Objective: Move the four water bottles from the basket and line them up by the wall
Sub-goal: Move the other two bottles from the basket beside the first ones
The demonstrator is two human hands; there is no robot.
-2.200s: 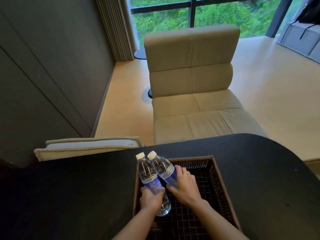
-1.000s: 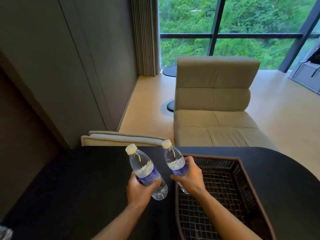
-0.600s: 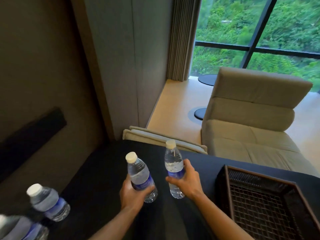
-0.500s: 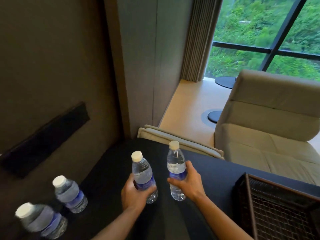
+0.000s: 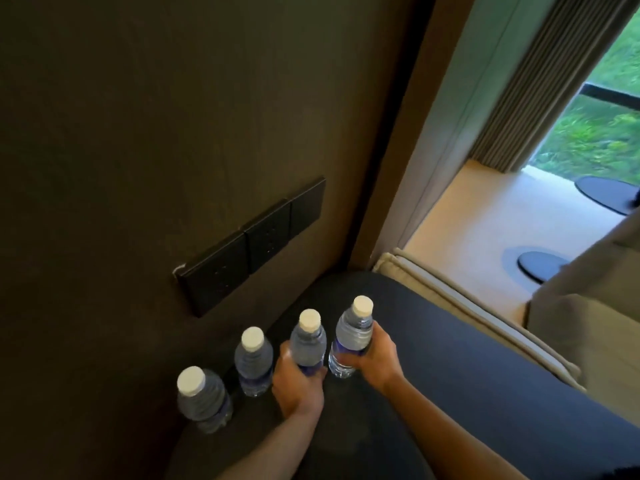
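Clear water bottles with white caps and blue labels line the dark wall (image 5: 138, 133) on the black table (image 5: 467, 375). The nearest bottle (image 5: 202, 400) and a second bottle (image 5: 252, 362) stand free. My left hand (image 5: 298, 379) grips the third bottle (image 5: 308, 344) around its lower body. My right hand (image 5: 372, 355) grips the fourth bottle (image 5: 353, 336), the farthest in the row. Both held bottles are upright, close to the wall; whether their bases touch the table I cannot tell. The basket is out of view.
A black switch and socket panel (image 5: 252, 244) sits on the wall just above the bottles. Beyond the table's far edge lie a beige cushion edge (image 5: 467, 306), a beige chair (image 5: 595, 299) at the right, tan floor and a curtain (image 5: 540, 88) by the window.
Both hands carried their bottles left from the basket toward the wall, beside the two standing bottles. My view swung left, and the basket left the frame.
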